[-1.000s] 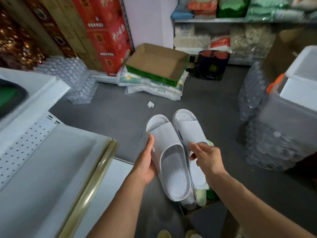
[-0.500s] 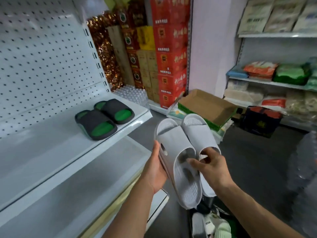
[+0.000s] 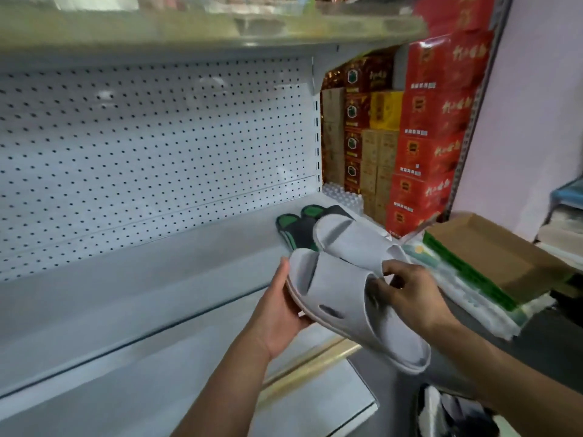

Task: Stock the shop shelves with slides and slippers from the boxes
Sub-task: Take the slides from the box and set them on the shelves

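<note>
On the middle shelf (image 3: 157, 279), at its far right end, I count one dark pair with green insoles (image 3: 296, 230) already set down, while the grey slides (image 3: 347, 288) are in the air just in front of that shelf, my left hand (image 3: 280, 313) cupped under the near one's edge and my right hand (image 3: 410, 294) pinching its strap, so I judge stocking barely begun. What lies in the box at bottom right (image 3: 448, 411) is cut off and blurred, and the top shelf's goods are a smear.
</note>
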`<act>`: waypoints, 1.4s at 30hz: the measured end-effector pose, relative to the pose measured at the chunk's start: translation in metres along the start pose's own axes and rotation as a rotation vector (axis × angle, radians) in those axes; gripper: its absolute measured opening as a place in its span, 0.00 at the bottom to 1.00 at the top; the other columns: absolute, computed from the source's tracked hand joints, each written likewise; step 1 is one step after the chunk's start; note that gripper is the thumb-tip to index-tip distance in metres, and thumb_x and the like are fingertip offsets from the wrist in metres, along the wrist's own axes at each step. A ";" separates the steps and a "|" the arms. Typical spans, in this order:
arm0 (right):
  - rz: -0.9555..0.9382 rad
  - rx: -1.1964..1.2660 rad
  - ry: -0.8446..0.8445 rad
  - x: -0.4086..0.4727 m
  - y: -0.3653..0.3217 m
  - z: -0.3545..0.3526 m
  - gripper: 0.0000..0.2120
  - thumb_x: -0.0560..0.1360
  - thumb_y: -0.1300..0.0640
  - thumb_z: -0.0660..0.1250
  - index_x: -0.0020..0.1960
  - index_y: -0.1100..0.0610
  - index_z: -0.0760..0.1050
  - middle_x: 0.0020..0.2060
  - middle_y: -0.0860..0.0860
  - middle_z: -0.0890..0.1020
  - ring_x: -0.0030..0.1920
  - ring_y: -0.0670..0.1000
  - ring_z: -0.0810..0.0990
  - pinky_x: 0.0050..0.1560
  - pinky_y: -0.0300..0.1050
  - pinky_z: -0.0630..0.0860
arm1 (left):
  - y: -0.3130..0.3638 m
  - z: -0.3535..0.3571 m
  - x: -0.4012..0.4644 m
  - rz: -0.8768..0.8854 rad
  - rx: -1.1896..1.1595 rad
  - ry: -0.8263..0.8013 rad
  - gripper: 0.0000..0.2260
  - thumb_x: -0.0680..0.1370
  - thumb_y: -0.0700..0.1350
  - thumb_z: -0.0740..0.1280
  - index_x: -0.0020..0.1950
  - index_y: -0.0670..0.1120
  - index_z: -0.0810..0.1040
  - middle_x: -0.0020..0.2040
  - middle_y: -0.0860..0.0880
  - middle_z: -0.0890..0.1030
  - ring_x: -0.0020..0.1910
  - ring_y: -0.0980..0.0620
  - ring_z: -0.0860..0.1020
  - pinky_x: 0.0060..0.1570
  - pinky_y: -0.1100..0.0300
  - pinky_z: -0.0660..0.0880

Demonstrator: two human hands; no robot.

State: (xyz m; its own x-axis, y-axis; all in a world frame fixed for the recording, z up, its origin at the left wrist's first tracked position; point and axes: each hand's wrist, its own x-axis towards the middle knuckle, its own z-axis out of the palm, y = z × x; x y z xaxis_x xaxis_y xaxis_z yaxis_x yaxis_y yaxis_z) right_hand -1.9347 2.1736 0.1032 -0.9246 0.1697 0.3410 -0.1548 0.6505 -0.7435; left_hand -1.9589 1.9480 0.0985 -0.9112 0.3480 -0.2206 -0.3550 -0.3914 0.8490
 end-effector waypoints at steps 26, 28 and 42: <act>-0.400 -0.115 -0.768 0.082 -0.208 0.207 0.18 0.75 0.69 0.58 0.59 0.59 0.81 0.51 0.54 0.83 0.49 0.48 0.80 0.52 0.37 0.74 | 0.104 -0.246 -0.073 0.078 0.138 0.057 0.25 0.78 0.54 0.67 0.71 0.43 0.70 0.65 0.39 0.78 0.64 0.37 0.77 0.62 0.31 0.70; -0.306 -0.055 -0.798 0.088 -0.211 0.209 0.19 0.77 0.67 0.58 0.65 0.58 0.76 0.59 0.54 0.80 0.56 0.47 0.76 0.56 0.33 0.70 | 0.101 -0.246 -0.062 0.094 0.063 0.053 0.26 0.78 0.54 0.67 0.72 0.44 0.69 0.68 0.39 0.76 0.66 0.36 0.75 0.63 0.30 0.69; -0.228 -0.311 -0.753 0.141 -0.194 0.248 0.36 0.72 0.60 0.63 0.76 0.45 0.55 0.71 0.53 0.69 0.68 0.58 0.70 0.66 0.52 0.70 | 0.106 -0.231 0.005 0.211 -0.105 0.590 0.17 0.80 0.43 0.65 0.66 0.51 0.64 0.59 0.43 0.75 0.52 0.43 0.78 0.42 0.48 0.77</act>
State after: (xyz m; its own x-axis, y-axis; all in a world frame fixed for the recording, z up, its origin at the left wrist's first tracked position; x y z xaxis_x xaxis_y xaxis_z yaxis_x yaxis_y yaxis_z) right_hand -2.1212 1.8878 0.1525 -0.8847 -0.4568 -0.0929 -0.3645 0.8021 -0.4730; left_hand -2.0494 1.7115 0.0770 -0.9151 -0.2619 -0.3065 -0.1464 -0.4924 0.8580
